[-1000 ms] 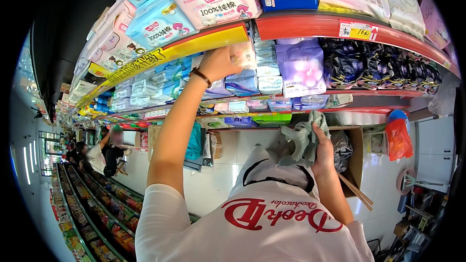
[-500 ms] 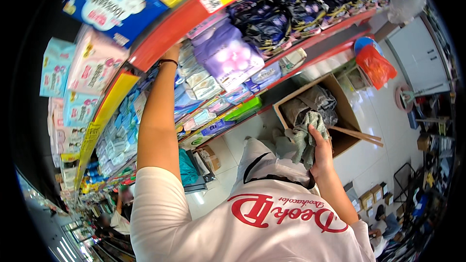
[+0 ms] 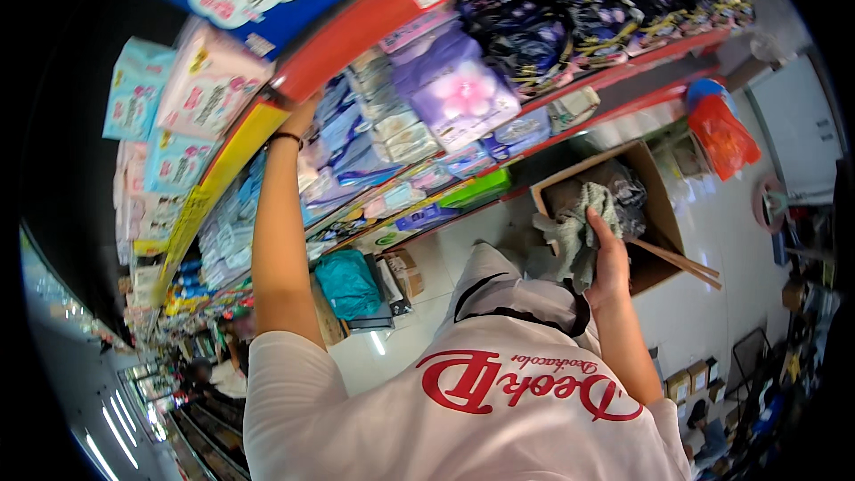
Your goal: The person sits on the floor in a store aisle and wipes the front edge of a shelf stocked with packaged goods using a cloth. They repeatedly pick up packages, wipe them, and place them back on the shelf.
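Observation:
My left arm is raised to the shelf, and my left hand (image 3: 301,118) with a dark wristband reaches in under the red shelf edge (image 3: 307,67). Its fingers are hidden there, so what they touch does not show. Blue and white soft packs (image 3: 343,147) lie beside it, and a purple pack with a pink flower (image 3: 463,89) stands farther right. Low on the right, my right hand (image 3: 608,258) is closed round a crumpled grey-green cloth (image 3: 583,223). The cloth hangs over the near side of an open cardboard box (image 3: 663,276).
Pink and light blue packs (image 3: 209,80) stack at the left behind a yellow shelf strip (image 3: 227,160). Dark packs (image 3: 614,18) fill the shelf at upper right. A teal bag (image 3: 347,285) sits on the floor below. An orange-red bag (image 3: 723,138) stands beyond the box.
My left hand has moved left along the shelf, toward the yellow strip, showing more blue packs beside it. My right hand keeps hold of the cloth. The whole view has shifted slightly.

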`<state>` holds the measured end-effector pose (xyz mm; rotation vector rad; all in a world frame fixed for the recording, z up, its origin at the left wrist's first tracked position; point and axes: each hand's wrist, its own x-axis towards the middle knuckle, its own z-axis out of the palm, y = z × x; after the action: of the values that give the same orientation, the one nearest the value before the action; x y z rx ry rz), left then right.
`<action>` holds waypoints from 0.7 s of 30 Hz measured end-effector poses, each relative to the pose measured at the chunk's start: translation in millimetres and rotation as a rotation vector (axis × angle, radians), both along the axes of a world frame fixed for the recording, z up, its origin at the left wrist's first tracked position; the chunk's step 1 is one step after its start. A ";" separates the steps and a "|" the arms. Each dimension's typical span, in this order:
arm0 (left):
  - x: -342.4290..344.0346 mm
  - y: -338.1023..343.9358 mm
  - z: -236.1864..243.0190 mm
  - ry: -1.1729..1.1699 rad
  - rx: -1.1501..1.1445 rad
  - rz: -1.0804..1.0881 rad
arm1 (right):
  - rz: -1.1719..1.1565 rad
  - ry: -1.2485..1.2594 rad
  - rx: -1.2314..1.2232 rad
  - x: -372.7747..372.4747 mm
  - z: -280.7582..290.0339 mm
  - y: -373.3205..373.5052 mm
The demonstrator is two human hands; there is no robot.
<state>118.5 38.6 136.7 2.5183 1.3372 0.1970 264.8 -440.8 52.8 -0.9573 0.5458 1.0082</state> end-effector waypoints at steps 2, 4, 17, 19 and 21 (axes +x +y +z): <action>-68.2 16.8 -6.9 0.080 0.045 0.083 | 0.034 -0.013 0.066 3.8 -6.3 7.5; -100.5 8.5 -9.9 0.237 0.080 0.116 | 0.058 -0.025 0.055 7.1 -5.7 18.4; -7.1 -147.7 -24.0 -0.558 0.307 0.039 | 0.320 0.032 0.124 4.2 -2.4 60.0; 13.9 -137.3 -27.4 -0.611 0.336 0.119 | 0.333 0.034 0.153 3.6 -0.1 61.0; 30.6 -134.0 -32.7 -0.704 0.361 0.136 | 0.309 -0.003 0.151 2.5 9.7 57.5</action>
<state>149.1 -95.4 104.0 2.2473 1.2298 1.3142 267.4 -383.3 62.5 -0.9243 0.3189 1.3052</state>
